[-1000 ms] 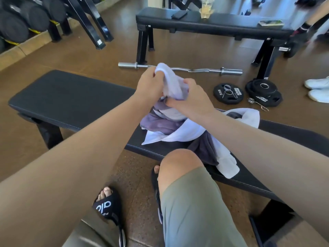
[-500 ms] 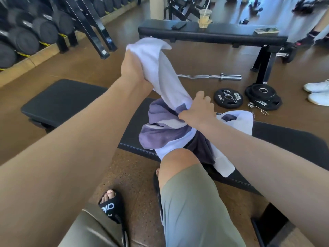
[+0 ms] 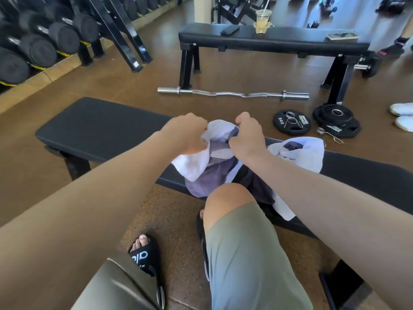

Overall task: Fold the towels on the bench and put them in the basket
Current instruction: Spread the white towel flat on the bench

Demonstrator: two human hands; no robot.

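Observation:
A crumpled heap of white and purple towels [image 3: 214,173] lies on the near black bench [image 3: 102,128], just beyond my right knee. My left hand [image 3: 190,133] is closed on the white towel [image 3: 190,164] at the heap's left side. My right hand [image 3: 245,137] grips towel cloth at the top of the heap, a hand's width to the right. Another white towel [image 3: 299,153] lies bunched to the right on the bench. No basket is in view.
A curl bar [image 3: 232,93] and weight plates [image 3: 292,121] lie on the floor beyond the bench. A second bench [image 3: 274,42] behind holds a cup [image 3: 263,21] and phones. Dumbbell racks [image 3: 44,43] line the left. White shoes [image 3: 402,115] show at the right edge.
My left hand, which had lifted the white towel high, has come back down to the heap. My right hand shifted up beside it; both now grip cloth close together.

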